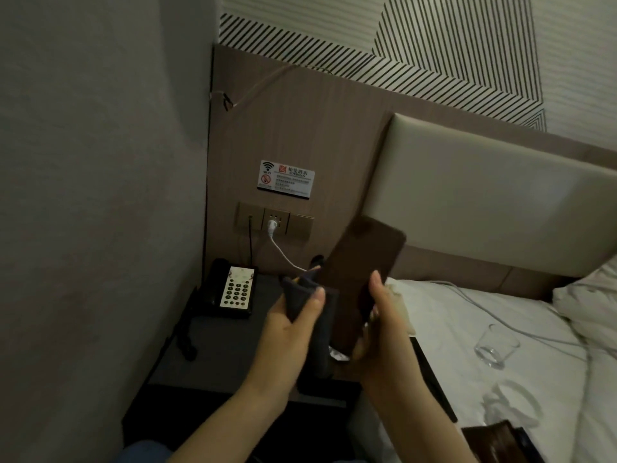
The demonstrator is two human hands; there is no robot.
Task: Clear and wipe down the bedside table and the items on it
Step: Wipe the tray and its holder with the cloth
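Observation:
My right hand (pixel 377 332) grips a flat dark brown tray (pixel 362 262) by its lower edge and holds it tilted up above the bedside table (pixel 213 355). Pressed against the tray's left edge is a dark grey cloth (pixel 305 302), bunched in my left hand (pixel 290 332). A black telephone (pixel 232 289) with a white keypad sits at the table's back left corner, its coiled cord hanging over the left edge.
A clear glass (pixel 495 345) lies on the white bed sheet (pixel 450 355) at the right, with a dark item (pixel 494 439) at the bottom right. A white plug and cable (pixel 277 238) run from the wall sockets. The grey wall (pixel 100 195) closes the left side.

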